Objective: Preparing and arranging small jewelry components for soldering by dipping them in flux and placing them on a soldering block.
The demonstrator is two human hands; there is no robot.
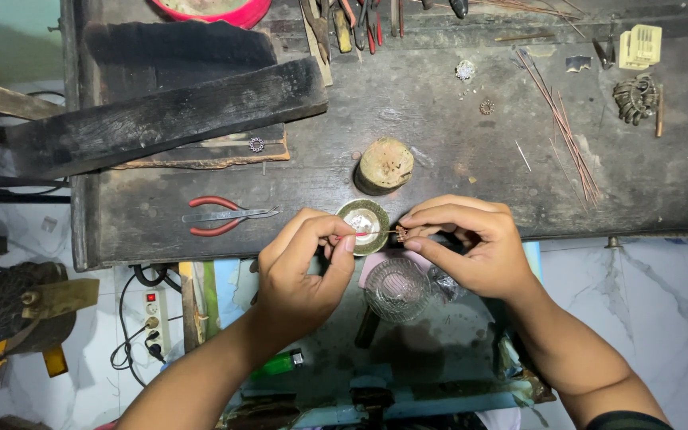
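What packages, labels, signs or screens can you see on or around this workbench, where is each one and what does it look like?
Small card pack: far right back of the workbench, squarish, pale cream with dark vertical strokes on its face.
Power strip: on the floor left of the left hand, white, with a red switch and a black plug.
Green lighter: below the left hand, small, bright green.
No signs or screens in view.

A small workshop for making little metal things: old dark workbench (439, 143), red pliers (220, 215) left of the fingers (336, 239), thin wires (567, 131) and hand tools (356, 20) beyond them.
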